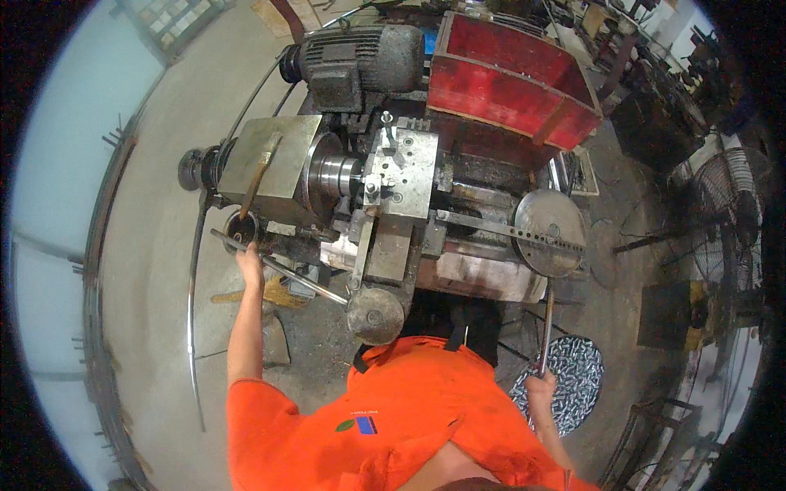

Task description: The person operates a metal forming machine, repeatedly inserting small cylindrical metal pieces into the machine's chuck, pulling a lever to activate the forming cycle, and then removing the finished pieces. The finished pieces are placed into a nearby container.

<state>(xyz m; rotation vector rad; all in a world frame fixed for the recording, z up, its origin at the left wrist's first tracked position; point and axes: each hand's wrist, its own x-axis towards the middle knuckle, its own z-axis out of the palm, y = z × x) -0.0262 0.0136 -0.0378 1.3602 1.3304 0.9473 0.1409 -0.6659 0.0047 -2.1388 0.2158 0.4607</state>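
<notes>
A lathe-like machine stands in front of me. On its left side my left hand point(250, 267) is closed around a long metal lever point(307, 283), which runs to a round hub point(376, 315) near my waist. Low on the right, my right hand point(540, 387) grips another metal lever point(548, 331) that hangs below a large steel disc point(551, 232). Between the hands sits a steel tool block point(413, 168) with bolts. Just left of it is the shiny cylindrical chuck point(336, 175). A flat bar with holes point(491, 227) reaches from the carriage across the disc.
A red open box point(508, 94) stands behind the machine, beside a dirty motor point(360, 57). Below my right hand is a round container of small shiny metal parts point(577, 368). A long thin rod point(192, 303) stands at left; a caged fan point(737, 196) is at far right.
</notes>
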